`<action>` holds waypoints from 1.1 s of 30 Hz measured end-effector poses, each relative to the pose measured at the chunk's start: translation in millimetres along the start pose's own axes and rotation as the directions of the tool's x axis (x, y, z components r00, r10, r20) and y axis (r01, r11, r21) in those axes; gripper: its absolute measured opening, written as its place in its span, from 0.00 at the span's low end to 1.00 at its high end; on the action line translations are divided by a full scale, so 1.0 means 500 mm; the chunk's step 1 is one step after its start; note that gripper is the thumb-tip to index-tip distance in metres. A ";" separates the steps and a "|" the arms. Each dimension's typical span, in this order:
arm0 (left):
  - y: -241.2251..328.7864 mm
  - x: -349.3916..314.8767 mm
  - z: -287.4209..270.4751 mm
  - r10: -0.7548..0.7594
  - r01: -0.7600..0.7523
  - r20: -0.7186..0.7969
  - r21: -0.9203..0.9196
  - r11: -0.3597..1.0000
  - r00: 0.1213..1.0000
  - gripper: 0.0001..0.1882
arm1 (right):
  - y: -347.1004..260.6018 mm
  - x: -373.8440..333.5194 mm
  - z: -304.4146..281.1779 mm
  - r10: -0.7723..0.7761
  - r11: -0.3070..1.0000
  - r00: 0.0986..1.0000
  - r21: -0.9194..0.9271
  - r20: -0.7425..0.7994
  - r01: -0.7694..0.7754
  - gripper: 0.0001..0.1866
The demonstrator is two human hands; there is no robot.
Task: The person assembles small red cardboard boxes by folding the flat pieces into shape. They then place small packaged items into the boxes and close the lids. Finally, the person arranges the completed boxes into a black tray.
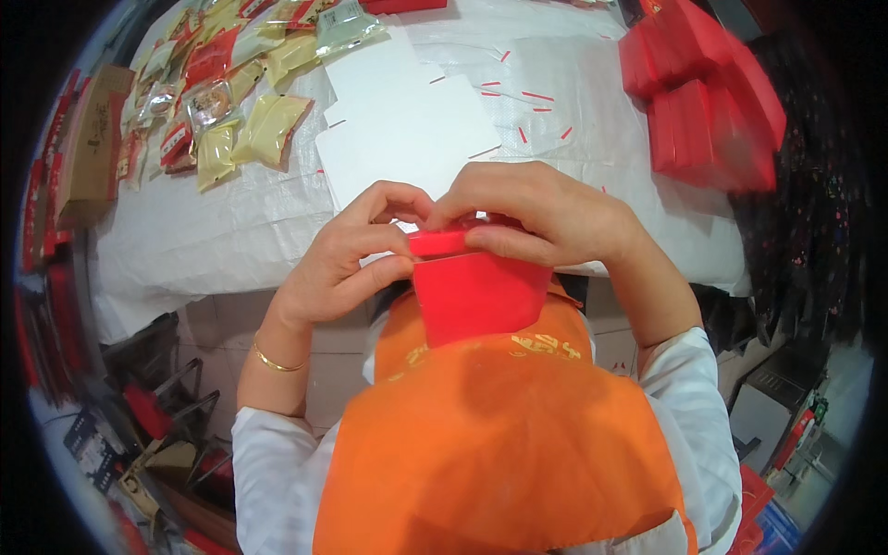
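Note:
A small red box (481,296), apparently of card, is held up against the orange apron (499,453) at the table's near edge. My left hand (347,250) pinches its upper left corner, thumb in front and fingers curled behind. Across the top, my right hand (546,213) grips the right part of a folded red flap or lid, with its thumb on the near side. The inside of the box and some fingertips are hidden. Just beyond my hands lie overlapping white sheets (412,139) on the table.
The table wears a white woven cover (240,250). Wrapped snack packets (268,129) are heaped at the far left, beside a brown carton (92,139). Several thin red strips (536,96) lie scattered right of the sheets. Red boxes (694,111) are piled at the far right.

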State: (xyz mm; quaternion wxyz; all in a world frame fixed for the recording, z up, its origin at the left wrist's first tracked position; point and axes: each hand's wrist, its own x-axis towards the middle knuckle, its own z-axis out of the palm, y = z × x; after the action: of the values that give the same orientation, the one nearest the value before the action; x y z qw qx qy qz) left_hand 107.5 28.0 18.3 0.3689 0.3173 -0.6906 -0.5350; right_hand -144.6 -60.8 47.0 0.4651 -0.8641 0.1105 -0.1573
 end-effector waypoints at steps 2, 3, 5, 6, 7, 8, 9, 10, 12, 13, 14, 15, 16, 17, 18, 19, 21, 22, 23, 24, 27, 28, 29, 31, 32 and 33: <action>-0.002 0.000 -0.001 0.006 -0.006 0.009 0.016 1.000 1.000 0.05 | 0.000 -0.002 -0.002 -0.019 1.000 1.000 -0.013 0.004 0.019 0.15; -0.004 -0.001 0.006 0.001 -0.001 -0.042 -0.001 1.000 0.999 0.04 | -0.001 -0.004 -0.004 -0.005 1.000 1.000 -0.025 0.014 0.006 0.15; -0.012 -0.007 0.027 -0.012 0.008 -0.133 -0.034 0.999 0.991 0.04 | -0.001 -0.008 -0.007 0.024 0.998 0.999 -0.050 0.023 -0.023 0.15; -0.015 -0.012 0.033 -0.009 0.008 -0.164 -0.006 1.000 0.986 0.03 | -0.002 -0.007 -0.006 0.023 0.999 1.000 -0.039 0.020 -0.022 0.14; -0.019 -0.019 0.041 -0.007 0.011 -0.194 0.018 1.000 0.981 0.04 | -0.003 -0.009 -0.005 0.025 0.999 1.000 -0.025 0.016 -0.025 0.13; -0.022 -0.025 0.049 -0.004 0.014 -0.223 0.042 0.999 0.975 0.05 | -0.004 -0.011 -0.004 0.028 1.000 1.000 -0.012 0.013 -0.028 0.13; -0.025 -0.029 0.060 -0.012 0.003 -0.269 -0.034 0.999 0.963 0.06 | -0.003 -0.012 -0.004 0.018 1.000 1.000 -0.016 0.006 -0.018 0.13; -0.026 -0.034 0.075 -0.023 -0.012 -0.317 -0.106 0.994 0.948 0.07 | -0.003 -0.012 -0.003 0.005 1.000 1.000 -0.021 0.002 -0.005 0.13; -0.035 -0.040 0.094 -0.009 -0.061 -0.392 -0.166 0.984 0.920 0.09 | -0.005 -0.010 0.000 -0.012 0.999 1.000 -0.030 0.002 0.012 0.14; -0.041 -0.041 0.101 0.018 -0.091 -0.418 -0.156 0.984 0.908 0.09 | -0.006 -0.010 0.000 -0.014 0.999 1.000 -0.034 0.004 0.014 0.13; -0.044 -0.042 0.107 0.045 -0.121 -0.444 -0.145 0.982 0.895 0.10 | -0.008 -0.009 -0.001 -0.016 0.999 1.000 -0.038 0.007 0.016 0.13; -0.044 -0.043 0.112 0.039 -0.124 -0.461 -0.156 0.980 0.887 0.09 | -0.009 -0.009 -0.001 -0.016 0.999 1.000 -0.042 0.014 0.017 0.13; -0.043 -0.045 0.117 0.033 -0.127 -0.480 -0.164 0.978 0.877 0.08 | -0.010 -0.007 -0.002 -0.020 0.999 1.000 -0.045 0.021 0.021 0.13; -0.043 -0.048 0.119 0.028 -0.131 -0.498 -0.173 0.976 0.867 0.08 | -0.012 -0.006 -0.002 -0.023 0.999 0.999 -0.049 0.029 0.025 0.13; -0.045 -0.051 0.120 0.042 -0.136 -0.499 -0.153 0.979 0.865 0.09 | -0.013 -0.005 -0.002 -0.023 0.999 0.999 -0.046 0.031 0.024 0.12; -0.050 -0.055 0.121 0.057 -0.142 -0.500 -0.133 0.981 0.864 0.11 | -0.015 -0.004 -0.001 -0.022 0.999 0.999 -0.043 0.033 0.024 0.12; -0.060 -0.058 0.130 0.065 -0.196 -0.531 -0.194 0.961 0.845 0.14 | -0.016 -0.003 0.000 -0.017 0.999 0.999 -0.045 0.038 0.018 0.11; -0.064 -0.058 0.140 0.055 -0.245 -0.561 -0.269 0.931 0.826 0.16 | -0.014 -0.003 0.000 -0.013 0.999 0.999 -0.049 0.043 0.015 0.11; -0.069 -0.059 0.146 0.041 -0.294 -0.589 -0.340 0.893 0.807 0.18 | -0.013 -0.003 0.001 -0.008 0.999 0.999 -0.053 0.047 0.011 0.11; -0.075 -0.061 0.146 0.055 -0.277 -0.570 -0.312 0.909 0.820 0.20 | -0.012 -0.004 0.003 -0.006 0.999 0.999 -0.043 0.035 0.008 0.12; -0.078 -0.057 0.147 0.063 -0.206 -0.518 -0.223 0.953 0.853 0.25 | -0.008 -0.012 0.015 0.011 0.999 1.000 -0.039 0.013 -0.011 0.13; -0.065 -0.047 0.152 0.046 -0.164 -0.508 -0.191 0.968 0.860 0.25 | -0.006 -0.014 0.021 0.020 0.998 1.000 -0.052 0.016 -0.019 0.14; -0.057 -0.040 0.159 0.028 -0.123 -0.498 -0.159 0.980 0.867 0.26 | -0.005 -0.015 0.025 0.029 0.998 0.999 -0.065 0.019 -0.028 0.15; -0.053 -0.030 0.171 0.054 -0.076 -0.490 -0.026 0.997 0.870 0.28 | -0.004 -0.017 0.022 0.039 0.999 0.999 -0.014 -0.036 -0.040 0.16; -0.052 -0.026 0.174 0.068 -0.055 -0.485 0.042 0.998 0.872 0.29 | -0.004 -0.020 0.018 0.045 0.999 0.997 0.008 -0.064 -0.044 0.16; -0.051 -0.026 0.175 0.069 -0.069 -0.499 0.018 0.997 0.864 0.27 | -0.009 -0.030 0.017 0.194 0.969 0.973 0.181 -0.129 -0.169 0.19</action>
State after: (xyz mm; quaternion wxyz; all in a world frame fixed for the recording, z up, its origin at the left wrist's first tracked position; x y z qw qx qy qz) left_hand 41.1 77.1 -22.4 0.5537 0.4197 -0.5827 -0.4217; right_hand -154.9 -46.9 43.7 0.5397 -0.7941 0.2091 -0.1854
